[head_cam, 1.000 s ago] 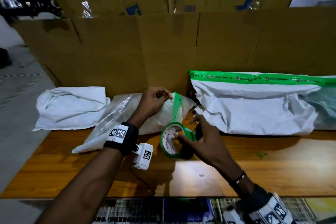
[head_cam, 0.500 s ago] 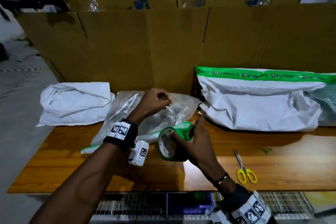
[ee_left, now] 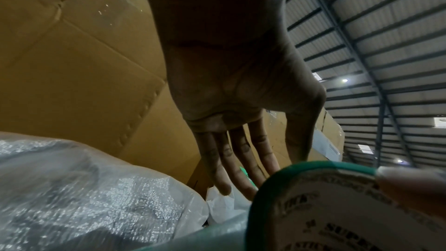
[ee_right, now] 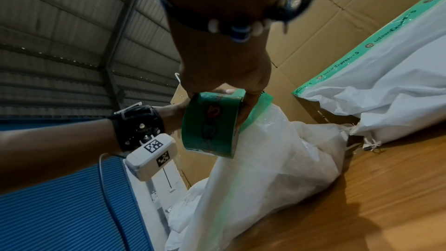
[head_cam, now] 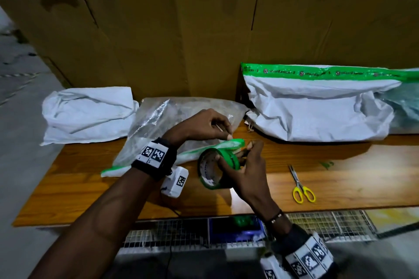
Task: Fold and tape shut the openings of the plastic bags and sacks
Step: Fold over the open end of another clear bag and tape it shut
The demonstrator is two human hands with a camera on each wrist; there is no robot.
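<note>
My right hand [head_cam: 244, 170] grips a green tape roll [head_cam: 215, 170] just above the table, in front of a clear plastic bag [head_cam: 172, 124]. A green tape strip [head_cam: 118, 169] runs along the bag's folded near edge. My left hand [head_cam: 210, 127] hovers over the bag. Its thumb and fingertips meet at the tape's loose end [head_cam: 233, 142], pinching it. In the left wrist view the fingers [ee_left: 241, 159] reach behind the roll [ee_left: 337, 207], so their tips are hidden. The right wrist view shows the roll [ee_right: 210, 123] close above the bag [ee_right: 277, 159].
A folded white sack [head_cam: 88, 113] lies at the left. A large white sack [head_cam: 317, 111] with green tape along its top stands at the right. Yellow-handled scissors [head_cam: 302, 188] lie on the wooden table [head_cam: 340, 165]. A cardboard wall [head_cam: 181, 41] closes the back.
One second ago my left hand held a pulled-out strip of tape up. It then let go and drew back. Now it has come down to the roll's loose end.
</note>
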